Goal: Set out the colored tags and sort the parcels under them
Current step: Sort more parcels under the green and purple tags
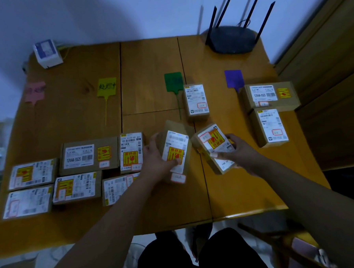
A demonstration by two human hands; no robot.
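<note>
Left hand (155, 157) fingers curled round a tall parcel (176, 148), right hand (241, 151) fingers round a tilted parcel (212, 144) beside it.

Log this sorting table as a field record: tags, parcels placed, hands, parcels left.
tags: pink tag, yellow tag, green tag, purple tag, left to right
below pink, yellow: nothing
below green: single box
below purple: rear box, front box
left hand: grips tilted parcel
right hand: grips second parcel
unsorted: six-parcel group, near left
</note>
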